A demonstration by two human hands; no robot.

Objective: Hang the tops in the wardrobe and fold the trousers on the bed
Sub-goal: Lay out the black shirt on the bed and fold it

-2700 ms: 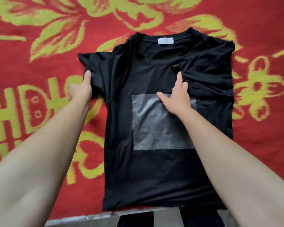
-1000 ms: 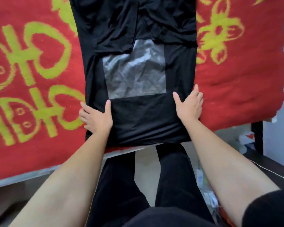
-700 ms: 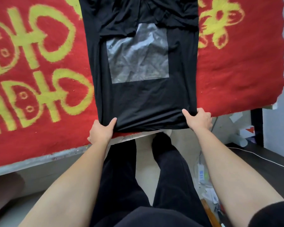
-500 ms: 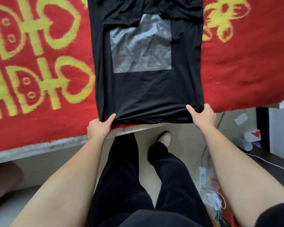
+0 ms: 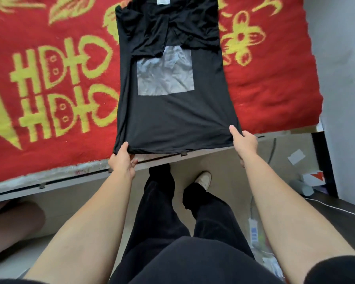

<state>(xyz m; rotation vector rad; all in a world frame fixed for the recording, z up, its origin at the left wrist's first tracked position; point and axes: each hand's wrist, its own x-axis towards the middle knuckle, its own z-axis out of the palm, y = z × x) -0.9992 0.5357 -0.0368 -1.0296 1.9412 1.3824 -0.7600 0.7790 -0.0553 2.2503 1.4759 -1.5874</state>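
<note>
left hand (image 5: 121, 158) & right hand (image 5: 244, 140) each grip black t-shirt (image 5: 172, 111) hem corners on red blanket (image 5: 49, 78).

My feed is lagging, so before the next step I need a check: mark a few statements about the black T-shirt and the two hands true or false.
1. The left hand and the right hand each grip a bottom corner of the black T-shirt. True.
2. The T-shirt hangs on a hanger. False: it lies spread on the red blanket.
3. Its sleeves are folded in over the chest. True.
4. The grey square print is hidden. False: it faces up, and a sleeve overlaps only its top edge.
5. The white label lies nearest the person. False: it is at the far end, and the hem is nearest.
</note>
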